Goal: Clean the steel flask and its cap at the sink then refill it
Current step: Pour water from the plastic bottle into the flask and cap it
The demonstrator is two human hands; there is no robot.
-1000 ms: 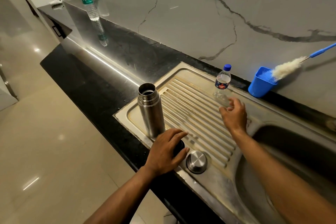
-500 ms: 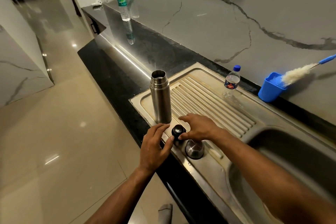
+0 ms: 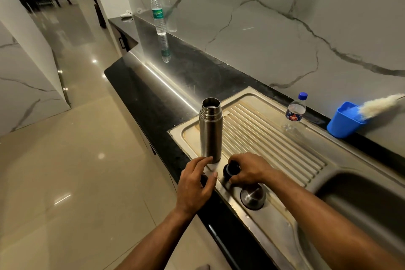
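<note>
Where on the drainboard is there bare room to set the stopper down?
Free: the ribbed middle of the drainboard, between the steel flask and the small bottle. Crowded: the near edge, where the left hand, the right hand gripping the dark stopper, and the steel cap cluster.

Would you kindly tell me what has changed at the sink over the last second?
The right hand came back from beside the small bottle and now grips the black stopper. The left hand let go of the stopper and hovers open near the flask. Flask, steel cap and blue cup stayed put.
</note>
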